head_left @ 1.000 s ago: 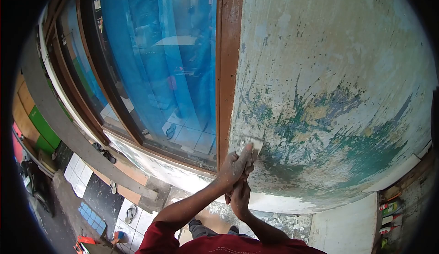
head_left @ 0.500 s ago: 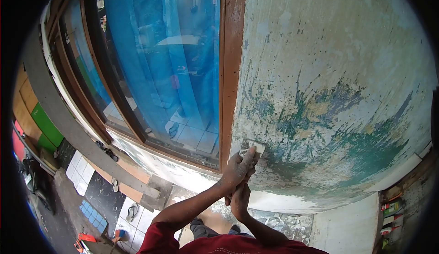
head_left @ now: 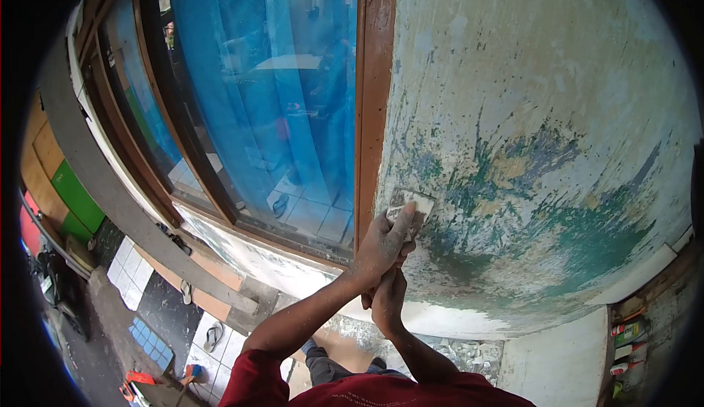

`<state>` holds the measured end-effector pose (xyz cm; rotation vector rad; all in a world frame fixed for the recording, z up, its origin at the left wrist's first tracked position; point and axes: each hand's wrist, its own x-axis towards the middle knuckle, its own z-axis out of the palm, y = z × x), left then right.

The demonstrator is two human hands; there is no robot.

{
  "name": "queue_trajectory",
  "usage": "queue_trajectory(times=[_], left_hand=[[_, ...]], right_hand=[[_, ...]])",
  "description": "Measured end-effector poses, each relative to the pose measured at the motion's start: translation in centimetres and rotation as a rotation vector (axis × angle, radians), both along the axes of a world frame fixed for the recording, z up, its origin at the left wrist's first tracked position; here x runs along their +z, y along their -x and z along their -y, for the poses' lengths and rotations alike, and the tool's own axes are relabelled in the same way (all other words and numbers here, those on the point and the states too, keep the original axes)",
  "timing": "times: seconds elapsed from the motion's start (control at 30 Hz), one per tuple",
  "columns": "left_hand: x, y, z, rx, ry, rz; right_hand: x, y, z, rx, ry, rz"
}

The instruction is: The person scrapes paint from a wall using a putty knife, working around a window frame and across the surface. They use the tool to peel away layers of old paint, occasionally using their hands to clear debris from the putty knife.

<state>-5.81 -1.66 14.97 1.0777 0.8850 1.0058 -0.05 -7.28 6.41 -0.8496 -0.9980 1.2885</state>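
Observation:
A paint scraper (head_left: 422, 199) with a wide, whitish, paint-smeared blade is against the painted wall (head_left: 513, 246), close to the brown window frame (head_left: 373, 114). My left hand (head_left: 381, 246) is closed around its upper part, thumb stretched along the blade. Just below, my right hand (head_left: 389, 301) is wrapped round the lower end; the handle is hidden by my fingers. Dust coats my left hand. Around the blade the wall is patchy, with green, bluish and bare whitish areas.
A glass window with a blue curtain (head_left: 271, 99) is on the left. Peeled flakes (head_left: 469, 352) lie along the wall's foot. Bottles (head_left: 627, 337) stand in a recess at lower right. A sandal (head_left: 213, 336) and orange-handled objects (head_left: 139, 379) are on the floor at lower left.
Both hands have moved up the wall together with the scraper, its blade now higher beside the window frame. Both grips look the same.

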Motion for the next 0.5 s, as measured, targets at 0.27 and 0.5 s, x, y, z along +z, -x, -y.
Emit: queue_trajectory(times=[0.27, 0.5], left_hand=[[-1.8, -0.4, 0.7, 0.025, 0.057, 0.005], [-3.2, -0.6, 1.1, 0.017, 0.053, -0.039]], right_hand=[[-1.9, 0.2, 1.2, 0.032, 0.106, -0.036], [-2.6, 0.4, 1.9, -0.013, 0.209, -0.072]])
